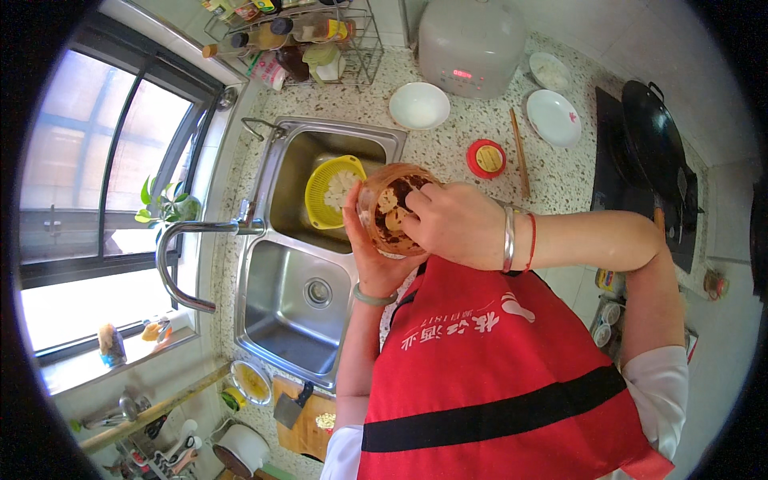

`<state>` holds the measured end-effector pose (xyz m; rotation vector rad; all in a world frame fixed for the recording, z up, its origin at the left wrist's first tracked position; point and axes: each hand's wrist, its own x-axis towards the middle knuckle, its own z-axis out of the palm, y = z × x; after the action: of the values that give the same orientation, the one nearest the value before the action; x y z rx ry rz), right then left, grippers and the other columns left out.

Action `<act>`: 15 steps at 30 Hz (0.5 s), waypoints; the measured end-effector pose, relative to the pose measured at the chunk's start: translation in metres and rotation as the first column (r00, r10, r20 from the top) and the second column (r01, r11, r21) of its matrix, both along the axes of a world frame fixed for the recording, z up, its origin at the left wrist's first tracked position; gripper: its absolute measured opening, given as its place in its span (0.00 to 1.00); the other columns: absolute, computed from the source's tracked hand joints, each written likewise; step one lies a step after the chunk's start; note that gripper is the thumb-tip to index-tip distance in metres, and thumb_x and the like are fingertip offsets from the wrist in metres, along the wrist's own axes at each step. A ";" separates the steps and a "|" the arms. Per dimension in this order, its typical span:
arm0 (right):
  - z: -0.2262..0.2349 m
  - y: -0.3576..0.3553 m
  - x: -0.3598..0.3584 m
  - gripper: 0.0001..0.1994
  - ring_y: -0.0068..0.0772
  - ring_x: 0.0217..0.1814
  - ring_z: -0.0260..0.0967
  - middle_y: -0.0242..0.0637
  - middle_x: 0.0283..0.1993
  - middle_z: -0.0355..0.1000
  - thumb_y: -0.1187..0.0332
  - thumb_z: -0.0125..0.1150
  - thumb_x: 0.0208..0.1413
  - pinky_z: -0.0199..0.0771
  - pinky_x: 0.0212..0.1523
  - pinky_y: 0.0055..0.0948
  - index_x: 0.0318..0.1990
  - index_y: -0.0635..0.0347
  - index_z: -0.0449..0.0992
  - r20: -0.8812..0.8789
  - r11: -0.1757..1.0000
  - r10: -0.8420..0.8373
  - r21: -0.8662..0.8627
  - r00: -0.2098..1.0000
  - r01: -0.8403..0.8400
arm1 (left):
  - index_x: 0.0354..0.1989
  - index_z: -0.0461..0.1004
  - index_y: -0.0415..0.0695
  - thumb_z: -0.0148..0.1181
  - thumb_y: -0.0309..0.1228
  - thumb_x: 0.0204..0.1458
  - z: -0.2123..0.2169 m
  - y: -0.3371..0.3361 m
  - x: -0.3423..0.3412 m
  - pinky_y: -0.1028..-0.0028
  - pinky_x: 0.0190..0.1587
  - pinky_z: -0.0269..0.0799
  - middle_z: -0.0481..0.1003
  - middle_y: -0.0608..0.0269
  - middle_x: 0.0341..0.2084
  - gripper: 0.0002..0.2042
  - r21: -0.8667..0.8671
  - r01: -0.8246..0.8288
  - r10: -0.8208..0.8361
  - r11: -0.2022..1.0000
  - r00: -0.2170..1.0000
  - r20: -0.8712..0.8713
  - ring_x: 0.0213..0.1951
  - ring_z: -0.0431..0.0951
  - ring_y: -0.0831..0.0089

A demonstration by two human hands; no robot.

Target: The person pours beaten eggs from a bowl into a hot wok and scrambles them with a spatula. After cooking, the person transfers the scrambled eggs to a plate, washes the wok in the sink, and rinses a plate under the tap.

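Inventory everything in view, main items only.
Round jar: one, see-through, in left hand
Plastic colander: one, yellow, sink
Double-basin metal sink: one, silver, left
Curved metal faucet: one, silver, sink's left
Boxy rice cooker: one, grey, top
Round bowl: one, white, beside cooker
Round dishes: two, white, cooker's right
Round lid: one, red, right of jar
Metal wok: one, black, stove
Assorted bottles: several, mixed colours, top left
Metal cleaver: one, grey, wooden board
Cloth apron: one, red, worn
Left hand: one, bare, around jar
Right hand: one, bare, jar's mouth
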<state>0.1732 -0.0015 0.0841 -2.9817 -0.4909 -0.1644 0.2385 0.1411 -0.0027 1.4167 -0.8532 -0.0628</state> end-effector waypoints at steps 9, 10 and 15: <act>0.008 0.010 -0.004 0.06 0.33 0.35 0.69 0.38 0.29 0.70 0.70 0.58 0.41 0.74 0.26 0.26 0.26 0.61 0.75 0.101 0.991 -0.132 0.032 0.986 0.129 | 0.69 0.26 0.63 0.79 0.37 0.29 -0.003 0.009 0.005 0.58 0.64 0.52 0.47 0.51 0.66 0.66 0.127 0.046 -0.055 0.991 0.996 0.073 0.64 0.55 0.55; 0.010 0.012 -0.005 0.06 0.33 0.35 0.69 0.38 0.28 0.70 0.70 0.58 0.41 0.74 0.25 0.26 0.26 0.62 0.75 0.097 0.988 -0.151 -0.005 0.984 0.152 | 0.69 0.26 0.62 0.79 0.37 0.29 -0.003 0.009 0.005 0.58 0.64 0.51 0.47 0.51 0.66 0.66 0.135 0.040 -0.052 0.990 0.995 0.083 0.64 0.54 0.54; 0.008 0.015 -0.005 0.05 0.29 0.29 0.68 0.33 0.25 0.66 0.69 0.57 0.42 0.70 0.20 0.24 0.26 0.60 0.72 0.220 0.980 -0.177 -0.047 0.959 0.192 | 0.69 0.28 0.56 0.80 0.38 0.28 0.000 0.007 0.003 0.57 0.64 0.52 0.48 0.50 0.65 0.65 0.105 0.031 -0.040 0.994 0.996 0.081 0.64 0.55 0.55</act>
<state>0.1686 0.0140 0.0920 -3.0902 -0.2408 -0.5017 0.2411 0.1479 -0.0030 1.5096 -0.9558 -0.0766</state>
